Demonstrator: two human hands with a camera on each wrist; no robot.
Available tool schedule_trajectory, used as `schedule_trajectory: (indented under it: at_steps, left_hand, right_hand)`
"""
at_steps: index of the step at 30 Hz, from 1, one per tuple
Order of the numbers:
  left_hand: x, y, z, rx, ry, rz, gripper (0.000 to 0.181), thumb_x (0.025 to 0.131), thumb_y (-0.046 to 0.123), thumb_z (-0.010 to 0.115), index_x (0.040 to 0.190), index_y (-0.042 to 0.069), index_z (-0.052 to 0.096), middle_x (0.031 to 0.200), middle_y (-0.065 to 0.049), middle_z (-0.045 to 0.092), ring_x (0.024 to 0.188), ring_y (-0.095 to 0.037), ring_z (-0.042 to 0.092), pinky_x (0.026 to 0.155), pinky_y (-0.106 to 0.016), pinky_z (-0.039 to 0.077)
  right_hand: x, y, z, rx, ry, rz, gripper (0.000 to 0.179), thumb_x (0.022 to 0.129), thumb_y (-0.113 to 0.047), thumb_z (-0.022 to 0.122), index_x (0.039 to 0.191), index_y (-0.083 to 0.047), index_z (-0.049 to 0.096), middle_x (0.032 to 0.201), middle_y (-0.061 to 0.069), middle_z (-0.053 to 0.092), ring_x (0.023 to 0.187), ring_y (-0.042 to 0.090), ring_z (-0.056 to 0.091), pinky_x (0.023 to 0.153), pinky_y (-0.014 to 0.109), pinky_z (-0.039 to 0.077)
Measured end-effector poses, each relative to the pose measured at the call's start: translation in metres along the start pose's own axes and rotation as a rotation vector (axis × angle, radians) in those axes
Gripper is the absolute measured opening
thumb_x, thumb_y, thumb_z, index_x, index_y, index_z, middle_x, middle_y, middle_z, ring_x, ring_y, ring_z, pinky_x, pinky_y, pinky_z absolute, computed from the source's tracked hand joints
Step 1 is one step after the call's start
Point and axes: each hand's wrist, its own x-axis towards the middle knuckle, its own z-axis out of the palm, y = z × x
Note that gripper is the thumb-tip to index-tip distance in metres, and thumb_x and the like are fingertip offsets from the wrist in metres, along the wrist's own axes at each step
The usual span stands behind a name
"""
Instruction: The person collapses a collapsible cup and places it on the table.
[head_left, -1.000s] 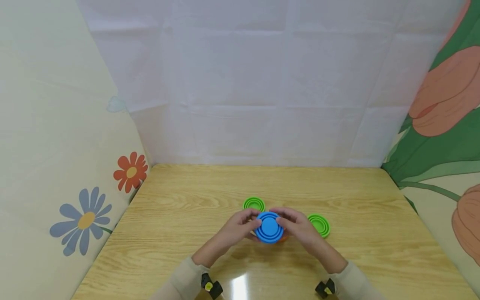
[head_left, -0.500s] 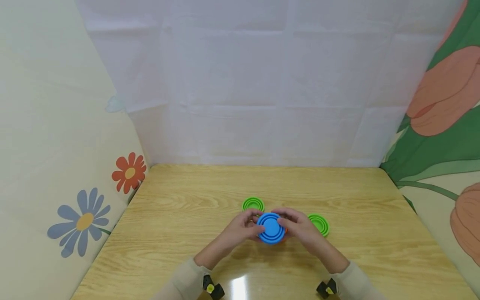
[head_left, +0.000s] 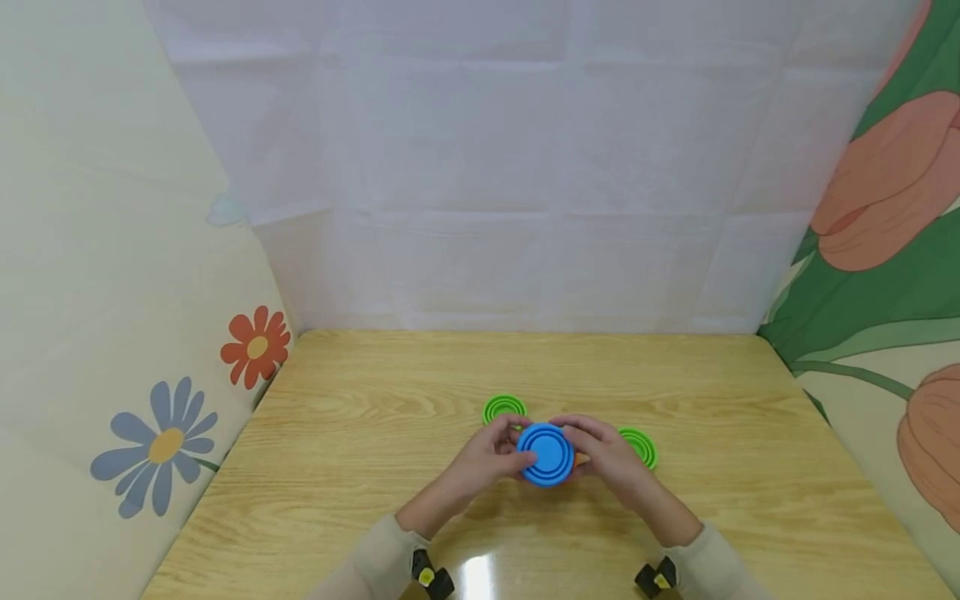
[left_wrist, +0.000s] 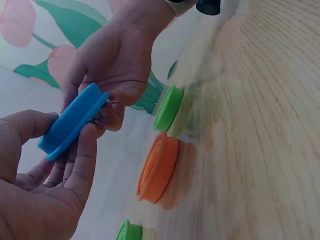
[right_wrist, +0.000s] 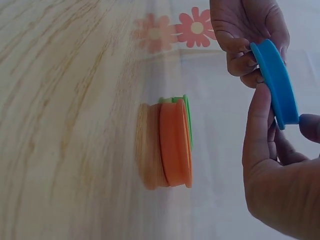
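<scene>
A blue collapsible cup (head_left: 547, 454), folded flat into ringed steps, is held above the table between both hands. My left hand (head_left: 480, 462) pinches its left edge, thumb on the ringed face. On the opposite edge my right hand (head_left: 611, 454) grips it, and the right wrist view shows the thumb (right_wrist: 311, 127) at the rim with fingers on the other side. Below the blue cup an orange collapsible cup (left_wrist: 159, 167) rests on the table, mostly hidden in the head view.
Two green collapsible cups lie folded on the wooden table (head_left: 360, 392): one cup (head_left: 502, 406) beyond my left hand, the other (head_left: 641, 447) beside my right hand. A white cloth (head_left: 450, 167) hangs behind, with flower-printed cloths at both sides.
The blue cup has shifted slightly to the right with both hands. My right thumb has slid from its face toward the edge. The cups on the table stay put.
</scene>
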Motion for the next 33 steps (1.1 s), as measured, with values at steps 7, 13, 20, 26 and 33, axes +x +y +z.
schedule_trajectory:
  at_steps: [7,13,20,26,33]
  left_hand:
    - [0.002,0.001,0.000,0.088,0.030,0.074,0.050,0.094,0.011,0.073,0.137,0.001,0.049,0.111,-0.013,0.063,0.094,-0.017,0.061,0.080,-0.033,0.059]
    - [0.001,0.007,0.002,0.266,0.074,0.220,0.043,0.095,0.010,0.072,0.133,0.004,0.054,0.109,-0.014,0.065,0.094,-0.018,0.060,0.078,-0.025,0.056]
    - [0.002,0.010,0.006,0.451,0.100,0.374,0.037,0.094,0.007,0.071,0.128,0.009,0.057,0.113,-0.007,0.066,0.102,-0.021,0.064,0.085,-0.036,0.059]
    - [0.004,0.009,0.009,0.602,0.103,0.586,0.033,0.090,-0.001,0.074,0.118,0.010,0.061,0.113,-0.004,0.063,0.102,-0.019,0.060,0.088,-0.033,0.058]
    - [0.005,0.006,0.011,0.865,0.171,0.828,0.032,0.083,-0.002,0.080,0.108,0.012,0.067,0.109,-0.007,0.062,0.098,-0.020,0.057,0.085,-0.030,0.055]
  right_hand:
    - [-0.001,0.002,-0.005,0.036,0.005,0.006,0.052,0.107,-0.039,0.049,0.137,0.004,0.056,0.123,0.010,0.067,0.105,0.021,0.066,0.076,0.041,0.063]
    - [-0.003,0.004,-0.010,0.062,0.011,0.035,0.059,0.105,-0.047,0.050,0.137,0.003,0.055,0.110,0.005,0.067,0.095,0.020,0.064,0.075,0.038,0.063]
    - [-0.003,0.004,-0.014,0.104,0.003,0.063,0.057,0.105,-0.047,0.050,0.135,0.000,0.057,0.101,0.004,0.064,0.089,0.019,0.063,0.075,0.038,0.063]
    - [-0.004,0.001,-0.015,0.129,-0.015,0.063,0.056,0.107,-0.043,0.048,0.135,0.005,0.055,0.101,0.005,0.066,0.085,0.017,0.065,0.072,0.034,0.063]
    - [-0.004,0.000,-0.017,0.140,-0.059,0.047,0.064,0.108,-0.044,0.045,0.141,0.011,0.045,0.103,0.004,0.068,0.086,0.018,0.066,0.070,0.032,0.063]
